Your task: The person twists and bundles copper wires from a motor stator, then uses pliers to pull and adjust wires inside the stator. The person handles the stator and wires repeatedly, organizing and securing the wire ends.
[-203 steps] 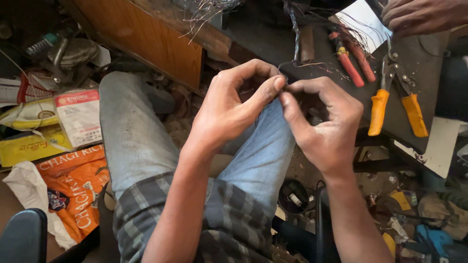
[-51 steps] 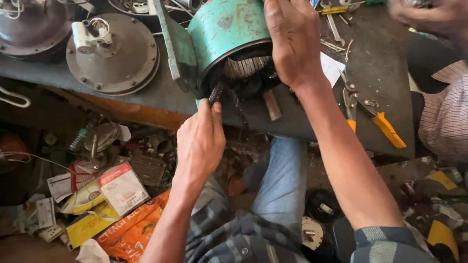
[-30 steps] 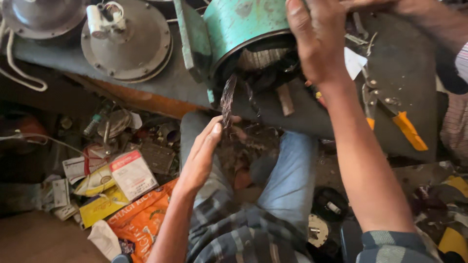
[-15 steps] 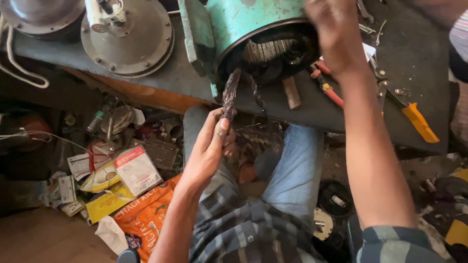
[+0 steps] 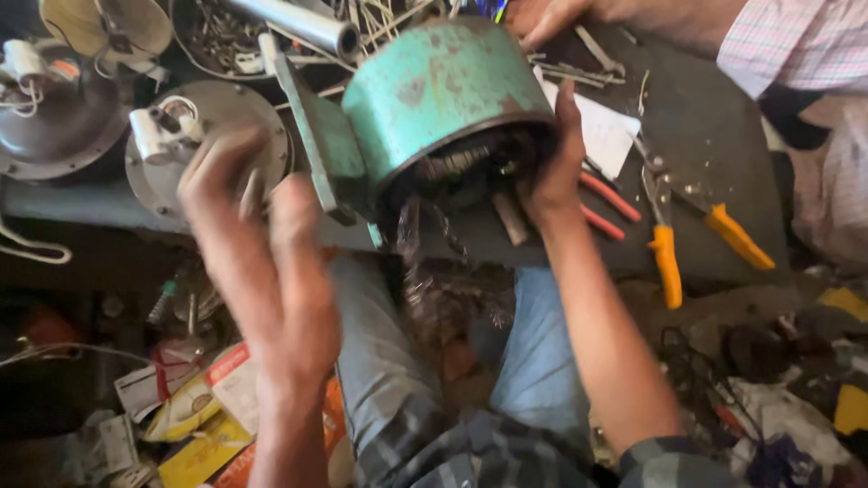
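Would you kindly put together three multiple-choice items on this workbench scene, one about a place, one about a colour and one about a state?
1. Where does the right hand rest?
A. On the open rim of the green motor housing
B. On the orange-handled pliers
C. On the white paper

2. What colour are the handles of the pliers lying on the dark bench?
A. Blue
B. Orange
C. Black

3. What is the state of the left hand?
A. Clamped on the housing
B. Holding a hammer
C. Raised in front of the bench, blurred, with nothing visible in its grip

Answers:
1 A: the fingers lie against the right edge of the housing's opening.
2 B: both handles show bright orange.
3 C: the hand is apart from the housing and no tool shows in it.
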